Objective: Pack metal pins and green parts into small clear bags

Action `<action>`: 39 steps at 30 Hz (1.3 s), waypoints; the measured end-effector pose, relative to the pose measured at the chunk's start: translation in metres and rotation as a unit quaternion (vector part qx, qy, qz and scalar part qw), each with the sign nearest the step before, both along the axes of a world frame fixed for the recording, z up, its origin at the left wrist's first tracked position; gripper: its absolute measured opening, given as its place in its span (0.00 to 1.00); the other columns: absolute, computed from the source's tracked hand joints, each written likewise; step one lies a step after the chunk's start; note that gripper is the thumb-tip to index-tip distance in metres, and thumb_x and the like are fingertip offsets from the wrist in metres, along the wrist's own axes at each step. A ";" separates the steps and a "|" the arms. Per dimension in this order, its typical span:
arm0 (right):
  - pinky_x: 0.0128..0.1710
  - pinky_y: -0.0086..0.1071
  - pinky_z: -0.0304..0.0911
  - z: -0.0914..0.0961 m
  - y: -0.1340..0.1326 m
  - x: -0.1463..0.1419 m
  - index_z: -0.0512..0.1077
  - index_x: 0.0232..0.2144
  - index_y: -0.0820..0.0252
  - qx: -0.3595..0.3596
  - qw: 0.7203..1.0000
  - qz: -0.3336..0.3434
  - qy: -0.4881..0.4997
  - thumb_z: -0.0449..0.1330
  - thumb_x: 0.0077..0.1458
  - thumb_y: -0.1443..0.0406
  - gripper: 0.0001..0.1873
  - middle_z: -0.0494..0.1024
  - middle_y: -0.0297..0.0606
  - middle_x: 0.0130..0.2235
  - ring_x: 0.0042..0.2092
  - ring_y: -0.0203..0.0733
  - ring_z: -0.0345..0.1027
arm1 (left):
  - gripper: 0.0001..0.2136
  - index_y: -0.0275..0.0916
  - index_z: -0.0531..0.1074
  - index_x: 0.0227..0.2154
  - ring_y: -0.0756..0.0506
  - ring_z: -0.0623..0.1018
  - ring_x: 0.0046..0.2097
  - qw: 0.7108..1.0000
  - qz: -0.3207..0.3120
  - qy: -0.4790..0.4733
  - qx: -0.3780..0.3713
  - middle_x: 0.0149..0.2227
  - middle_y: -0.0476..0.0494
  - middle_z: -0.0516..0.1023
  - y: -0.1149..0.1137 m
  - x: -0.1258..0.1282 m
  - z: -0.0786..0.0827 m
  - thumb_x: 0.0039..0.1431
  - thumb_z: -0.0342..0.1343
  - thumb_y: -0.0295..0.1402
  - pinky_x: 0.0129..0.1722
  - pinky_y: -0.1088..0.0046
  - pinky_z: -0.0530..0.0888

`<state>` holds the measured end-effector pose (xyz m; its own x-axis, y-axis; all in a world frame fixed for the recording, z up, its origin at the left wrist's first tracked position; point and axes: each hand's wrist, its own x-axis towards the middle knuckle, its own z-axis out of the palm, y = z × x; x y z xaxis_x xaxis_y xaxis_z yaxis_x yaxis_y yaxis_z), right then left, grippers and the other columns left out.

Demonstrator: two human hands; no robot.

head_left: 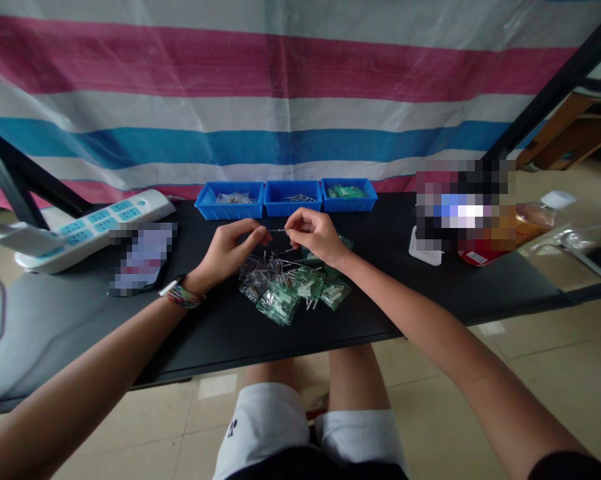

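Between my two hands a thin metal rod point(277, 231) is stretched, one end in each hand. My left hand point(233, 247) is closed in a pinch on its left end; a bracelet is on that wrist. My right hand point(314, 235) pinches the right end between thumb and forefinger. Below the hands lies a pile of small green plastic packets point(280, 301), clear packets with dark pieces point(254, 280), and loose metal rods point(290, 261). The right hand partly hides the packets behind it.
Three blue bins stand at the back: one with clear packets point(211, 209), one with metal rods point(293, 208), one with green packets point(349, 203). A power strip point(98, 220) and phone point(148, 257) lie left; a bottle point(535, 217) lies right. The black table point(220, 347) ends before my legs.
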<state>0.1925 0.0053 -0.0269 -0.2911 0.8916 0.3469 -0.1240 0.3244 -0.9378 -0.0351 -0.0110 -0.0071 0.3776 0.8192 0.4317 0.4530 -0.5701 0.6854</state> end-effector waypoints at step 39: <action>0.38 0.33 0.71 -0.001 0.010 0.010 0.75 0.38 0.59 0.016 0.994 0.011 -0.104 0.66 0.59 0.66 0.05 0.80 0.33 0.32 0.35 0.39 0.76 | 0.14 0.41 0.80 0.37 0.42 0.81 0.42 0.996 -0.018 0.079 0.044 0.39 0.42 0.83 0.005 0.003 -0.004 0.70 0.57 0.45 0.46 0.66 0.75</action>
